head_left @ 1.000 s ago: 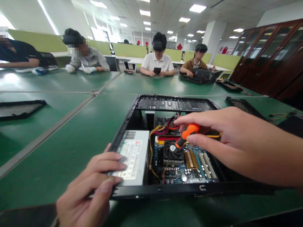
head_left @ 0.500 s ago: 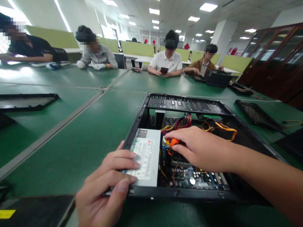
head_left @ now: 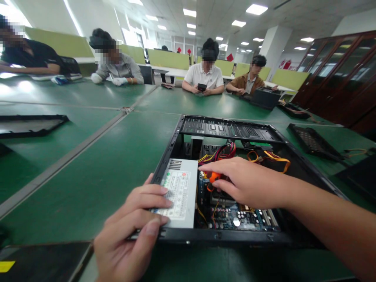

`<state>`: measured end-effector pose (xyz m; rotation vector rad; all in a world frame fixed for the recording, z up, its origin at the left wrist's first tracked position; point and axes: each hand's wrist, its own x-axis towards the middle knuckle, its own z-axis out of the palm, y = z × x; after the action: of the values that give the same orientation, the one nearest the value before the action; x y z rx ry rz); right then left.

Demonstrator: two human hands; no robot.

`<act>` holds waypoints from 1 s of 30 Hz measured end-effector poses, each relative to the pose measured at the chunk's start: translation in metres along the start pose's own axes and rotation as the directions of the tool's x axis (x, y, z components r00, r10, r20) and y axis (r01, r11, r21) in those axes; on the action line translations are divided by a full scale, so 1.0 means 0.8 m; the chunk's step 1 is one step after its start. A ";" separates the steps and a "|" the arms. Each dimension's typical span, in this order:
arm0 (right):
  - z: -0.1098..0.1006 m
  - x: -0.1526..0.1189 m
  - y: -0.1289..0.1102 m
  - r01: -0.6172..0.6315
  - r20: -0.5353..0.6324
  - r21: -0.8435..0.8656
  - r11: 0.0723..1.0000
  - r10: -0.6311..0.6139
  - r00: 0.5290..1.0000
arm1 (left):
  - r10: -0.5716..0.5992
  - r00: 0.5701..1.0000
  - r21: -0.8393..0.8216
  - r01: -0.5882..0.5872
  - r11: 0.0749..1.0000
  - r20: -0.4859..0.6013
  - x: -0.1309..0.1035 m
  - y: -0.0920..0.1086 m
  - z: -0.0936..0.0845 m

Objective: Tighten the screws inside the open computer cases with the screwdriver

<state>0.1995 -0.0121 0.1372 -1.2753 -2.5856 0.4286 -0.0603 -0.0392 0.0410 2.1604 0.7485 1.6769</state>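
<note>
Is standing as a green table (head_left: 138,156), carrying an open computer case (head_left: 229,235), a black-rimmed panel (head_left: 29,125) left of the case and a meshed panel (head_left: 314,143) right of it.

The left hand (head_left: 125,235) is bare, with slender, gently tapering fingers (head_left: 152,200), short, rounded fingernails (head_left: 164,190) and a thicker thumb (head_left: 146,238) whose broad, smooth thumbnail (head_left: 152,226) ends close to the tip. The right hand (head_left: 249,182) is bare too, its back smooth and softly rounded, narrowing at the wrist (head_left: 289,192) into an uncovered right forearm (head_left: 329,221), smooth along its visible length and wider farther from the wrist. Its fingernails are too small to make out.
</note>
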 end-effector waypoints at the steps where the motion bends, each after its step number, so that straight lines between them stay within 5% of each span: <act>1: -0.005 -0.001 0.000 0.008 -0.008 0.030 1.000 -0.008 1.000 | 0.000 1.000 -0.005 0.000 1.000 -0.011 0.000 0.000 0.001; 5: -0.024 0.006 -0.001 -0.084 -0.138 0.017 0.996 0.086 0.987 | 0.006 1.000 -0.015 -0.006 1.000 -0.013 -0.001 -0.001 0.003; 8: -0.028 0.021 0.003 -0.113 -0.095 -0.040 0.993 0.108 0.990 | 0.012 1.000 -0.015 -0.012 1.000 0.002 -0.001 -0.001 0.002; 16: -0.009 0.038 0.016 -0.123 0.007 -0.057 0.991 0.123 0.992 | 0.002 1.000 -0.019 -0.002 1.000 0.004 -0.003 -0.003 0.002; 22: -0.002 0.036 0.022 -0.104 -0.024 -0.086 0.991 0.102 0.995 | -0.011 1.000 -0.020 0.011 1.000 -0.015 -0.005 -0.001 0.003; 30: 0.014 0.041 0.018 -0.156 -0.084 -0.368 0.917 0.135 0.987 | 0.002 1.000 -0.003 -0.002 1.000 -0.010 -0.003 -0.004 0.002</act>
<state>0.1867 0.0205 0.1244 -1.5803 -2.6153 -0.0872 -0.0599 -0.0379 0.0368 2.1532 0.7470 1.6900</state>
